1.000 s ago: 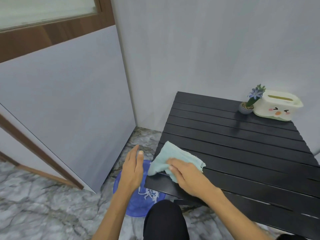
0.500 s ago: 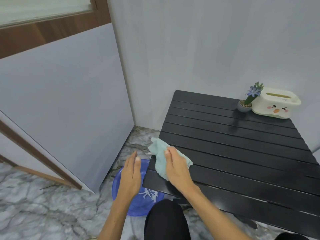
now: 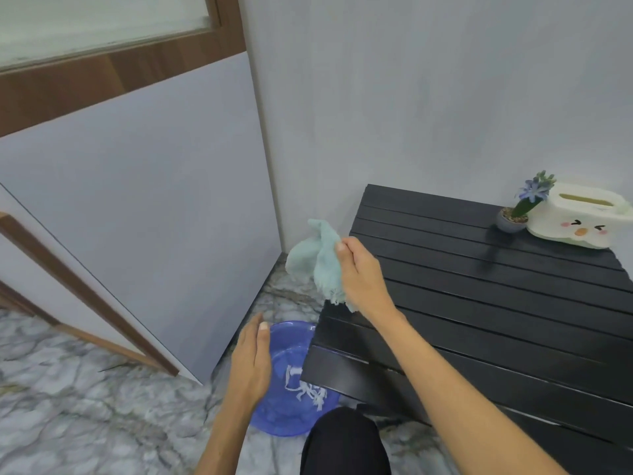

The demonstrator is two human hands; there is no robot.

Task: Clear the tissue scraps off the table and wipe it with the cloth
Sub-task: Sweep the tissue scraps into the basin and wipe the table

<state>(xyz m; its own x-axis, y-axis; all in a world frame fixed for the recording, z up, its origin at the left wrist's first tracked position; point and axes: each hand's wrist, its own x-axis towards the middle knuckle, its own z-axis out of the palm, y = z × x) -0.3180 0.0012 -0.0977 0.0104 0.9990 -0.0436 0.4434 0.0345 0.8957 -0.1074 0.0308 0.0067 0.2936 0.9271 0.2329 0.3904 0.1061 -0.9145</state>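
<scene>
1. Right hand point(image 3: 363, 279) is raised over the left edge of the black slatted worktop point(image 3: 479, 320), grip pinched on the cloth point(image 3: 318, 262).
2. The cloth (pale teal, bunched) hangs from that pinch, off the slats, mostly out past the worktop's left edge.
3. Left hand point(image 3: 251, 365) is held flat over the near-left rim of the blue basin point(image 3: 291, 419), fingers straight and together, nothing in its grip. Cannot tell whether it touches the rim.
4. The basin sits on the marble floor point(image 3: 85, 406), just beside the worktop's front-left corner and partly under it.
5. Tissue scraps point(image 3: 306, 392) lie in the basin (white shreds, loose clump).
6. Far-right corner of the worktop: small potted plant point(image 3: 520, 212) with a blue flower, touching or just beside a white tissue box point(image 3: 582, 221) with a cartoon face.
</scene>
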